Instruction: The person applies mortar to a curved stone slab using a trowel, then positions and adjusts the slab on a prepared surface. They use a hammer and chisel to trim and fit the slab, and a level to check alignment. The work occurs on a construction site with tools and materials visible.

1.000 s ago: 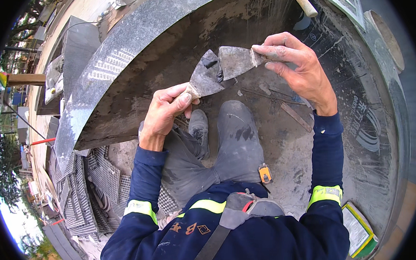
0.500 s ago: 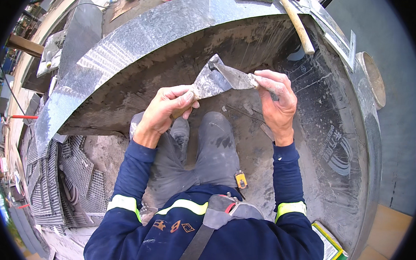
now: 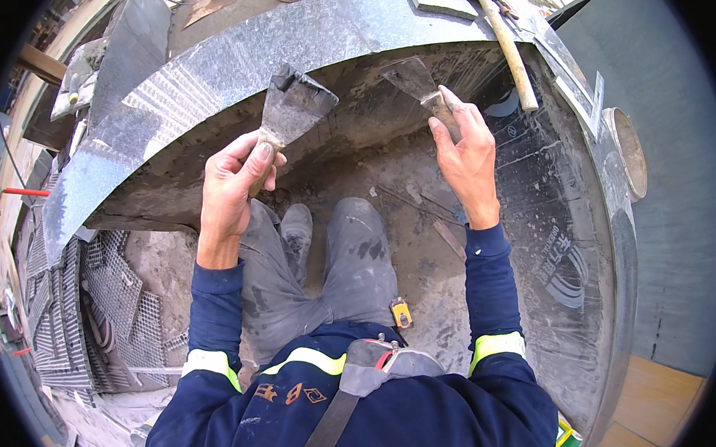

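My left hand [image 3: 235,181] grips the handle of a putty knife [image 3: 294,107], its wide dirty blade pointing up with a dark grey lump at the top corner. In my right hand [image 3: 468,152] is a second putty knife [image 3: 412,78], held by its handle, blade tilted up and to the left. The two blades are apart, with both tools raised over the hollow inside the curved stone ledge. My fingers wrap round both handles and hide part of them.
A curved grey stone ledge [image 3: 245,56] arches ahead, and a hammer [image 3: 508,57] rests across it. At the right rim stands a round bucket [image 3: 625,154]. Cut textured tiles [image 3: 127,308] are piled at the left. A yellow tape measure [image 3: 402,313] hangs at my waist.
The two putty knives were together, blade against blade; now they are separated. My left hand has moved left with its knife upright, and the right knife has swung up and away.
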A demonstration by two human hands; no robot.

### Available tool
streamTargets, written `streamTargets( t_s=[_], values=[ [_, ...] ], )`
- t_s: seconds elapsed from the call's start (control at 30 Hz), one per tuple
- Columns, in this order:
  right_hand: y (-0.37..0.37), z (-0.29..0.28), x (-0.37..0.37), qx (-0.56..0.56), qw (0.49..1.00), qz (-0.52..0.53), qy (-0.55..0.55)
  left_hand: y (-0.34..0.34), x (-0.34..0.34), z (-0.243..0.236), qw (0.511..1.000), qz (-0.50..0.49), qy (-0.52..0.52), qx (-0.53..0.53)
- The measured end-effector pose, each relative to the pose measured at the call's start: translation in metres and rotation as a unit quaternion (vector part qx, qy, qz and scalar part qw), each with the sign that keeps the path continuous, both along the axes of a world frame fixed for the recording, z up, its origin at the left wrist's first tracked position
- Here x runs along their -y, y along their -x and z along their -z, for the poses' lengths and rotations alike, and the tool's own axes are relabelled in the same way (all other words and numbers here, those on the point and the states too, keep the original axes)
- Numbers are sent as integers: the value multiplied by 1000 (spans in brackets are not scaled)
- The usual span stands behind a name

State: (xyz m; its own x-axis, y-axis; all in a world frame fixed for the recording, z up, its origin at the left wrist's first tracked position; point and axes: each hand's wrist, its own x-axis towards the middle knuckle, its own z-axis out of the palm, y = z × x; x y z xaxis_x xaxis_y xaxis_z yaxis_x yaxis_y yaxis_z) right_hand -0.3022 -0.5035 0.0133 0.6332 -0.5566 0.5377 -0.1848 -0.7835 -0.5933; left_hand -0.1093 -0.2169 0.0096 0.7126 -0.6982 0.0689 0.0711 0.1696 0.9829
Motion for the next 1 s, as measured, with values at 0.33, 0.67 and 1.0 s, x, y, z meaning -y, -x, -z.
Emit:
streamTargets(
  t_s=[0.33,0.67,1.0],
  values=[
    [-25,-42,19,-77,960,2,271,2,-26,25,999,-33,-33,-21],
    [-39,-46,39,-56,943,-3,327,5,-23,22,999,-27,-25,-29],
    [-1,-34,35,22,999,27,20,-7,-22,17,999,3,-49,-18]
  ],
)
